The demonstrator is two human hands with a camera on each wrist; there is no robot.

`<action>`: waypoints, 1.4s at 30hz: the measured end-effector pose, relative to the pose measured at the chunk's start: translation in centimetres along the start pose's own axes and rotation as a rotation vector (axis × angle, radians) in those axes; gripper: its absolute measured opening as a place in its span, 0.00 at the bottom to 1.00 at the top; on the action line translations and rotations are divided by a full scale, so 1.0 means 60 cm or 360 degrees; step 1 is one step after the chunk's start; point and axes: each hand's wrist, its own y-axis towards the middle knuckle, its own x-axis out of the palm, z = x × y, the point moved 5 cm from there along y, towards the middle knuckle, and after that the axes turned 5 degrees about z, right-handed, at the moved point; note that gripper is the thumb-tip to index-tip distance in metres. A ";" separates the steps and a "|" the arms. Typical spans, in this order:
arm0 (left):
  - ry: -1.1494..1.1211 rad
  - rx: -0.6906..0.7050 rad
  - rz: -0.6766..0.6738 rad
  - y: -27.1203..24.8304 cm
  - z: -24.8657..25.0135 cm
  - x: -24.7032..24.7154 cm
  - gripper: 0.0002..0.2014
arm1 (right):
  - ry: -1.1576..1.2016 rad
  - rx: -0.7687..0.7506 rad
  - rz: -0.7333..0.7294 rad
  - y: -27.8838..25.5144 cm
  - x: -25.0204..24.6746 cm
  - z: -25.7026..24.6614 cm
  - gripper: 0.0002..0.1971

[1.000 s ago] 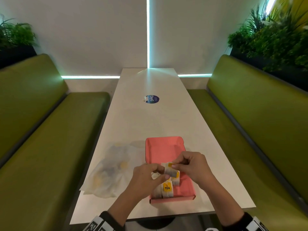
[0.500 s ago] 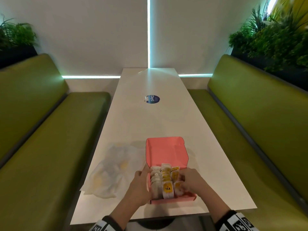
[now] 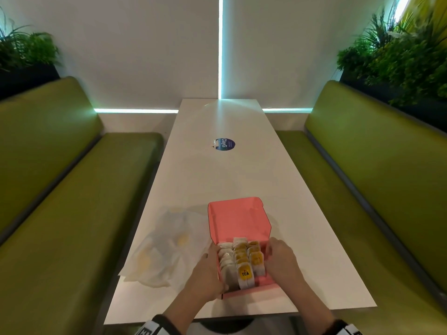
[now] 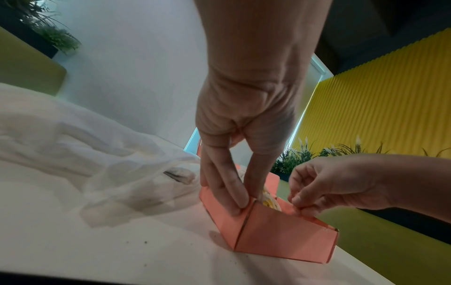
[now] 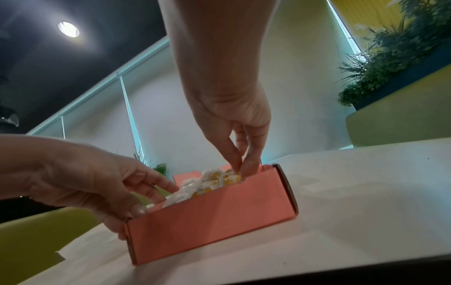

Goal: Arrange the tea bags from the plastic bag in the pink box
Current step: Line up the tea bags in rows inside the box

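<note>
The pink box stands open near the table's front edge, its lid tilted back. Several tea bags with yellow tags stand in rows inside it; they also show over the rim as tea bags. My left hand grips the box's left wall near the front corner, as the left hand shows close up. My right hand pinches the right wall's rim, thumb inside beside the right row. The crumpled plastic bag lies left of the box with yellow-tagged tea bags inside.
The long white table runs away from me, with a round blue sticker at its middle. Green benches flank both sides, and planters with plants sit behind the backrests. The box is close to the front edge.
A second ago both hands held a tea bag above the box. It went down into the right row, and the hands have since moved out to the box's side walls.
</note>
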 end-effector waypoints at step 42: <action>0.0571 0.0025 0.0897 -0.049 -0.134 -0.177 0.44 | -0.0325 -0.0797 -0.0315 -0.015 0.161 -0.290 0.15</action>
